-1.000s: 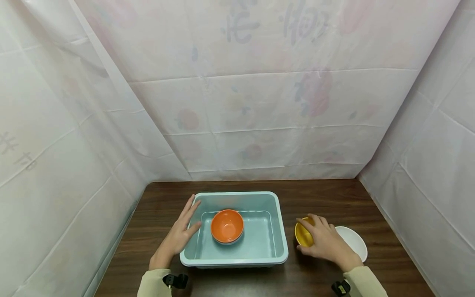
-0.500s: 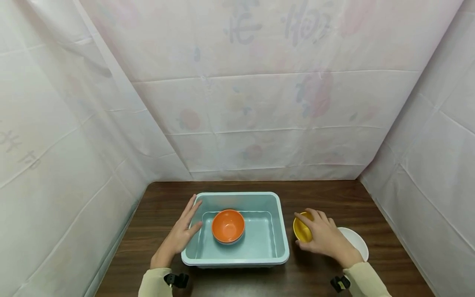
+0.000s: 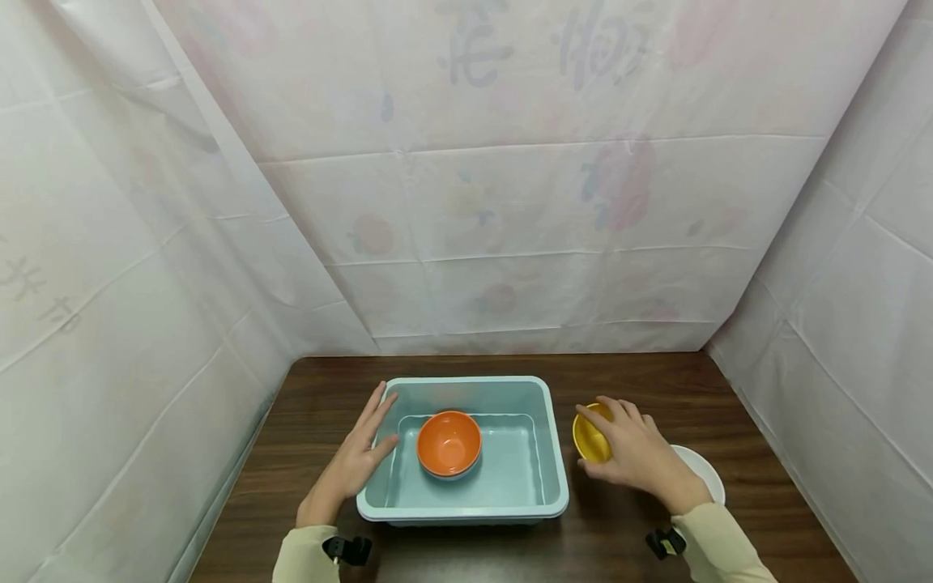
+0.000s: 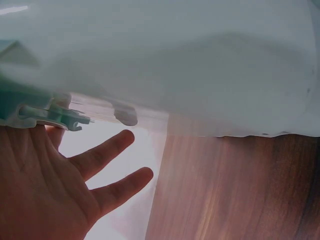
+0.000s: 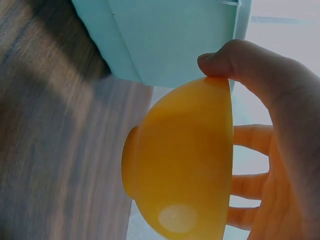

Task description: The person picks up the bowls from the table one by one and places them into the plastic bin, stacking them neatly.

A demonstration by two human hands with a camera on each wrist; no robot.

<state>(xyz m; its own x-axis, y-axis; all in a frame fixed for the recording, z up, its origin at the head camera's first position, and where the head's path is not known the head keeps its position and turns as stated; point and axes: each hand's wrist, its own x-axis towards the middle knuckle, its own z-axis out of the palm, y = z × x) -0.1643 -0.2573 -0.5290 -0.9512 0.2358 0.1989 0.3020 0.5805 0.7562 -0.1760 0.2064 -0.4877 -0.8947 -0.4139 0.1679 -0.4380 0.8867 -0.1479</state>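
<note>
My right hand (image 3: 628, 448) grips a yellow bowl (image 3: 592, 435) by its rim, to the right of a pale blue plastic basin (image 3: 510, 506). In the right wrist view the bowl (image 5: 185, 150) shows its outer side and foot over the tabletop, thumb at the rim and fingers across its mouth. An orange bowl (image 3: 448, 444) sits inside the basin, left of its middle, with a pale rim showing beneath it. My left hand (image 3: 353, 455) lies along the basin's left rim, fingers spread. From the left wrist, that hand (image 4: 60, 190) appears beside the basin's outer wall (image 4: 175, 75).
A white dish (image 3: 703, 474) stands on the dark wooden table (image 3: 313, 421) at the right, partly hidden behind my right forearm. White printed sheets (image 3: 510, 243) hang behind the table and along both sides.
My right hand has raised the yellow bowl and brought it slightly left, away from the white dish. The left hand has stayed at the basin's rim.
</note>
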